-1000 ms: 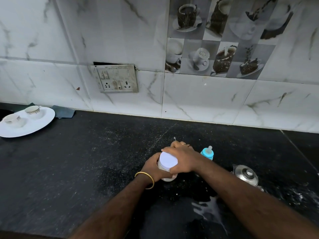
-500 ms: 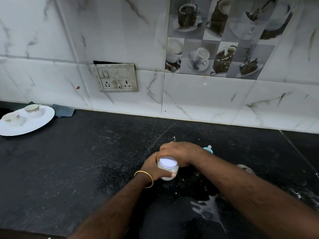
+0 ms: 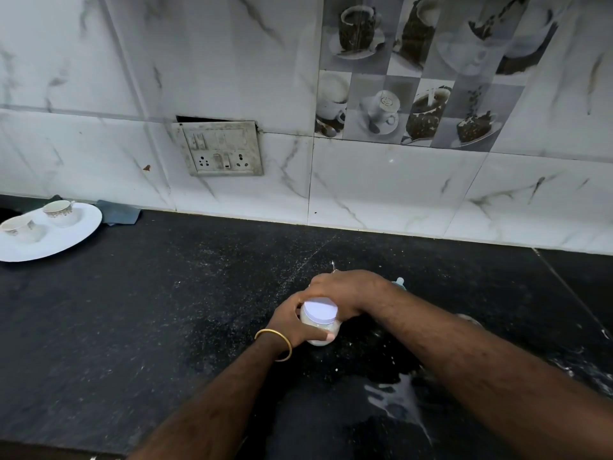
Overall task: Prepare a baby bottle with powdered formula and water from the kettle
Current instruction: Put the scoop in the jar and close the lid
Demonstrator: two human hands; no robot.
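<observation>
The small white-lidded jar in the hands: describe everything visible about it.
The jar is small and clear-walled, holding pale powder, with a flat round white lid on top. It sits about upright at or just above the dark counter. The left hand wraps its side; the right hand grips it at the lid.

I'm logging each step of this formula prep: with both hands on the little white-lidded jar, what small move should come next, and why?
Probably twist the lid off. The left hand wraps the jar low on the counter while the right hand grips the lid's rim from above, and the lid looks seated, so the powder inside can't be reached yet.
</observation>
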